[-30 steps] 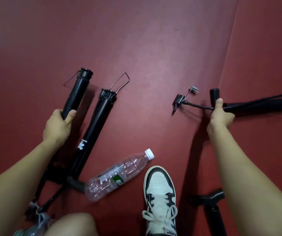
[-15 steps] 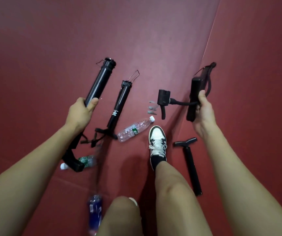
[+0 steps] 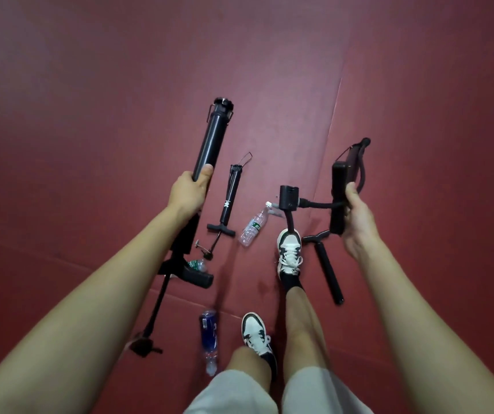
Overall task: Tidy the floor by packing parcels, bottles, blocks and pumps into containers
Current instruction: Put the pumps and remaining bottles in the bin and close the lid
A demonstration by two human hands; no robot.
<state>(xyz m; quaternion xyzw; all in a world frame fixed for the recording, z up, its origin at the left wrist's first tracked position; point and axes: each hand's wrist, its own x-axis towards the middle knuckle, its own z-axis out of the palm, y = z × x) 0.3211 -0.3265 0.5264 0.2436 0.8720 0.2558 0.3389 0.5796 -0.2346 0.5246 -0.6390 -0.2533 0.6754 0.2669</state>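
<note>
Dark red floor matting (image 3: pixel 120 85) underfoot, with no box or bin anywhere in view. Gripping one long black pump (image 3: pixel 211 138) in the left hand (image 3: pixel 187 192), fingers wrapped tight round the barrel, thumb laid along it; long axis from the handle at 7 o'clock up to 1 o'clock. Clamping a second pump (image 3: pixel 338 201) in the right hand (image 3: pixel 356 216), fingers curled round its body, axis close to 12 o'clock, hose head (image 3: pixel 289 198) sticking out at 9 o'clock of the fist. On the floor: a small pump (image 3: pixel 230 201) between the hands, lying roughly 12 to 6, nearer the left hand; another pump (image 3: pixel 327 270) at 6 o'clock of the right hand; a clear bottle (image 3: pixel 253 227) just beside the front shoe (image 3: pixel 289 249); a blue bottle (image 3: pixel 208 327) low at 6 o'clock. Most likely next: turning to find a container and lowering both held pumps in end first, since neither hand is free for the rest
</note>
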